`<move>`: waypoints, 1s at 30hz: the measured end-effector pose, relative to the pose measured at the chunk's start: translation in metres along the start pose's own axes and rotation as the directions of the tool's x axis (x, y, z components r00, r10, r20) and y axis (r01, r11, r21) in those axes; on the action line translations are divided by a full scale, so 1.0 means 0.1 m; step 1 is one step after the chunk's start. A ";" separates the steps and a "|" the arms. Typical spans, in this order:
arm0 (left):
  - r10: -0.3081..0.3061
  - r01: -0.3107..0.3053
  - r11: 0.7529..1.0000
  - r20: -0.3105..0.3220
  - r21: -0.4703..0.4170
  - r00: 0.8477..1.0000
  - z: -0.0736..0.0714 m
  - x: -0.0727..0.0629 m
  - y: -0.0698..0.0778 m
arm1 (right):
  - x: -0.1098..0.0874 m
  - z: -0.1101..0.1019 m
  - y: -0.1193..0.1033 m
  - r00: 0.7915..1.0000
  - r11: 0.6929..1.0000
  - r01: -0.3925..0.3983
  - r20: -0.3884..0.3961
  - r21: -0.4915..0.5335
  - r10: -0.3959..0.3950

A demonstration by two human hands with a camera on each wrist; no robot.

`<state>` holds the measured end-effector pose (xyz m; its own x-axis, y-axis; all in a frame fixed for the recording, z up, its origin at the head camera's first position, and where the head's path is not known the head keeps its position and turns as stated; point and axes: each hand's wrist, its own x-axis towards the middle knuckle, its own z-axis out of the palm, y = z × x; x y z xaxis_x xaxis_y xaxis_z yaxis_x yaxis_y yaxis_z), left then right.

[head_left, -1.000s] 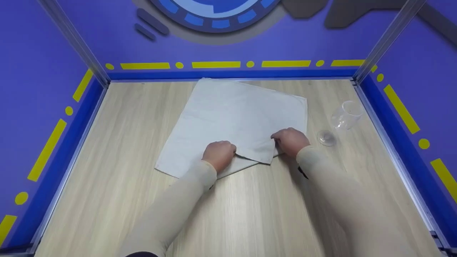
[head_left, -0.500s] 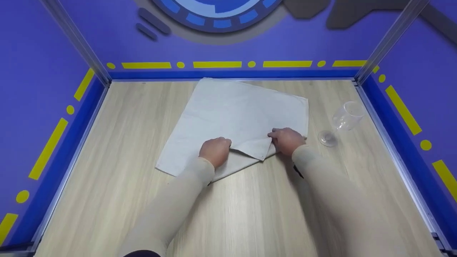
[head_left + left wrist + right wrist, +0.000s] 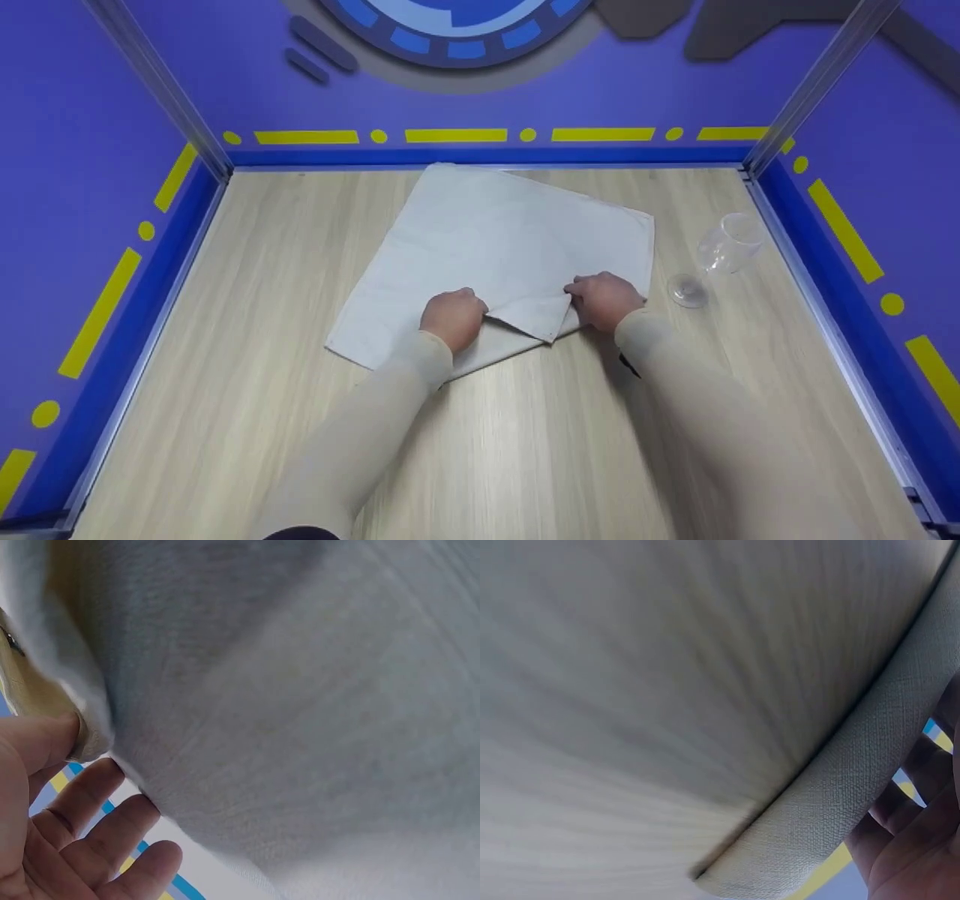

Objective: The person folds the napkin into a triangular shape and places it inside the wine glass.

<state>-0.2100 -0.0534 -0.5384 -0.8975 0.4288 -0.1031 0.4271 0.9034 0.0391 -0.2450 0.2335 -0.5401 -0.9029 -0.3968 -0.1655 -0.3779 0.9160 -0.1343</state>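
Note:
A white cloth [image 3: 510,232], lying in layers, spreads over the middle and back of the table. Its upper layer comes forward in a small pointed flap [image 3: 536,319] between my two hands. My left hand [image 3: 454,319] pinches the upper layer's near edge; in the left wrist view the thumb and index finger meet at the cloth [image 3: 300,727], with the other fingers loosely spread below. On the flap's other side my right hand [image 3: 606,300] pinches the edge too. The right wrist view has several of its fingers [image 3: 930,769] behind the woven cloth [image 3: 832,787], the thumb hidden.
To the right of the cloth a clear stemmed glass [image 3: 731,244] lies on its side, its round foot [image 3: 688,290] toward my right hand. Blue-purple panels [image 3: 480,105] with yellow marks wall the wooden table [image 3: 247,315] at the back and both sides.
Both hands have shifted slightly left from one second ago, with the flap's tip moving left too. The cloth's right corner has slid a little right and nearer. The glass stays put.

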 end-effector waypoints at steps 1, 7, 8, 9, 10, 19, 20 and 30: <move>0.000 0.000 1.000 -0.001 -0.005 1.000 0.00 0.00 0.00 | -0.01 0.00 0.00 1.000 1.000 0.006 -0.006 -0.005 -0.006; 0.002 -0.002 1.000 -0.006 -0.008 1.000 0.00 -0.01 -0.02 | -0.04 0.02 -0.01 0.999 0.999 0.026 -0.034 -0.018 -0.027; 0.002 -0.002 1.000 -0.007 -0.003 1.000 -0.01 -0.01 -0.02 | -0.04 0.02 -0.01 0.999 1.000 0.025 -0.035 -0.016 -0.025; 0.001 -0.001 1.000 -0.005 0.000 1.000 -0.01 -0.01 -0.02 | -0.04 0.02 -0.01 0.999 1.000 0.024 -0.034 -0.014 -0.025; 0.000 0.000 1.000 -0.002 0.003 1.000 -0.01 0.00 -0.03 | -0.04 0.02 -0.02 0.999 1.000 0.025 -0.031 -0.012 -0.025; -0.012 0.012 1.000 -0.014 -0.015 1.000 -0.01 0.05 -0.01 | 0.01 0.01 0.01 0.995 0.998 0.058 -0.083 0.036 -0.055; -0.005 0.004 1.000 -0.019 -0.019 1.000 -0.01 0.06 0.00 | 0.02 0.01 0.01 0.994 0.997 0.066 -0.085 0.036 -0.062; 0.027 -0.027 0.999 -0.002 0.043 1.000 0.02 0.04 0.00 | 0.02 0.02 0.03 0.998 0.999 0.047 -0.053 0.017 -0.047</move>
<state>-0.2133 -0.0523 -0.5406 -0.8856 0.4534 -0.1002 0.4558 0.8901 -0.0011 -0.2472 0.2350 -0.5430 -0.8939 -0.4353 -0.1071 -0.4169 0.8951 -0.1584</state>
